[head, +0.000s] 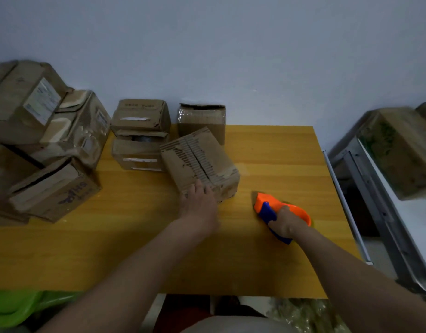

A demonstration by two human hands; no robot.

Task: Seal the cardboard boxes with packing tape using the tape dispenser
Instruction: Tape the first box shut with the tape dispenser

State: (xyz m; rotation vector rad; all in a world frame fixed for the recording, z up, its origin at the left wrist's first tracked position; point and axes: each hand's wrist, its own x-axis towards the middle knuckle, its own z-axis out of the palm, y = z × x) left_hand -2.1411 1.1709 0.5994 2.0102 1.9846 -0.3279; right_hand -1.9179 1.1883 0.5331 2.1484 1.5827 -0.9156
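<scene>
A worn cardboard box (pixel 197 162) with torn, ribbed top flaps sits tilted in the middle of the yellow wooden table (pixel 135 248). My left hand (pixel 198 200) rests on its near edge, fingers curled over the corner. To the right, my right hand (pixel 286 222) grips the orange and blue tape dispenser (pixel 267 207), which lies low on the table surface, apart from the box. Whether tape runs from the dispenser is not visible.
Two stacked small boxes (pixel 141 133) and one upright box (pixel 202 121) stand behind against the wall. A heap of bigger boxes (pixel 46 140) fills the table's left end. A metal rack with a box (pixel 397 150) stands right. A green plastic object (pixel 12 308) sits lower left.
</scene>
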